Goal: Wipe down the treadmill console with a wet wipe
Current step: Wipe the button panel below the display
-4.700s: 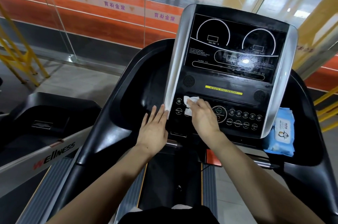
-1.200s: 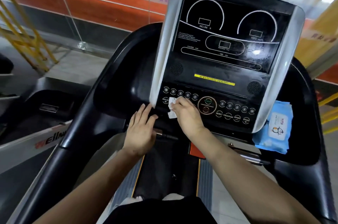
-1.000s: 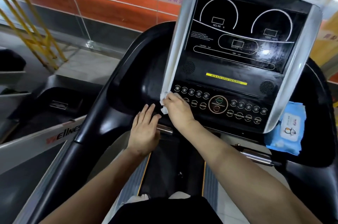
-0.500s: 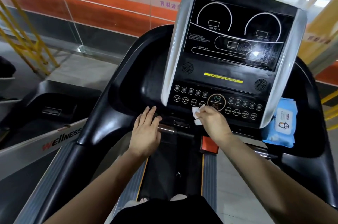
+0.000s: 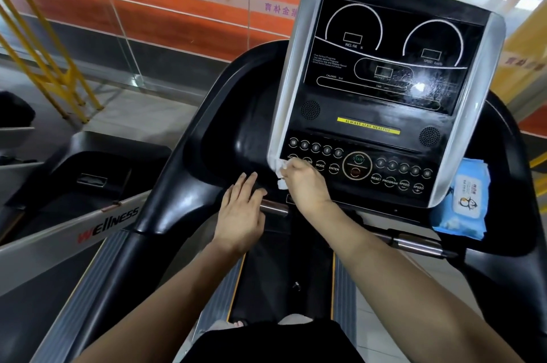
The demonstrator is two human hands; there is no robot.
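Note:
The treadmill console [image 5: 381,102] is a black panel with silver side trims, two dial outlines above and rows of round buttons below. My right hand [image 5: 305,185] presses a small white wet wipe [image 5: 280,176] against the console's lower left corner, at the bottom of the left silver trim. The wipe is bunched under my fingers and mostly hidden. My left hand [image 5: 241,213] lies flat with fingers apart just left of it, over the black frame and a chrome grip bar [image 5: 273,208]. Wet streaks shine on the display's right part.
A blue pack of wet wipes [image 5: 463,202] lies in the right side tray beside the console. Black handrails [image 5: 165,193] curve around both sides. A second treadmill marked Wellness [image 5: 109,222] stands at left. Glass panels and a yellow frame [image 5: 44,45] are behind.
My right hand has swept the wipe from the lower middle of the button panel back to the console's lower left corner. My left hand has stayed by the grip bar.

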